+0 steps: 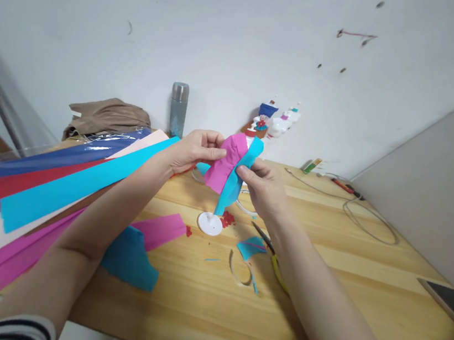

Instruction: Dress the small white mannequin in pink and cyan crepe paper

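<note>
Near the middle of the view, a small white figure with a round white base (210,224) leans to the right. Pink paper (226,165) and blue paper (232,188) lie across its body, the blue one on the right. My left hand (199,151) pinches the pink paper at its upper left edge. With the thumb on the blue paper, my right hand (265,183) holds it from the right side. The figure's body is mostly hidden behind the papers. Under my right forearm lie scissors (276,268) with yellow handles, partly covered.
Coloured paper strips (82,190) fan out at left, beside a brown cloth (110,118). A grey flask (178,110) and several decorated figures (285,123) stand at the back. Paper scraps (251,247) lie centrally; a cable (369,230) and dark flat device (450,302) are at right.
</note>
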A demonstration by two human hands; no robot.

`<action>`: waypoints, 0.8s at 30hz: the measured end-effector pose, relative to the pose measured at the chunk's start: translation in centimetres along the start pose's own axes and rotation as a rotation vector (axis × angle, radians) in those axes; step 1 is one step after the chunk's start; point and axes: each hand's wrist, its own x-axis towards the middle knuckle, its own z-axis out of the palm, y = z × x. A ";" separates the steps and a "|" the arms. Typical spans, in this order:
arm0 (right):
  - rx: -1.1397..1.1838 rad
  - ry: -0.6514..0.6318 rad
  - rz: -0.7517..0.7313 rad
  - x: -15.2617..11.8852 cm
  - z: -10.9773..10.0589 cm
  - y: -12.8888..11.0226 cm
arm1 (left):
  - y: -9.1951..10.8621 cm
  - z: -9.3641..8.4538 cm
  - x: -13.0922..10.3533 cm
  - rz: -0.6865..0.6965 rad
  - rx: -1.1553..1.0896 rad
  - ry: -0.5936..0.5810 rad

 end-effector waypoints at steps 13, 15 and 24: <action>0.055 0.002 -0.011 0.1 0.1 -0.1 | -0.6 0.0 0.0 0.046 0.034 -0.055; 0.047 -0.001 -0.010 0.1 0.2 -0.2 | -0.8 -0.2 0.2 0.045 0.043 -0.082; 0.020 0.005 0.010 -0.1 0.2 -0.3 | -0.9 -1.1 -0.1 0.029 0.087 -0.166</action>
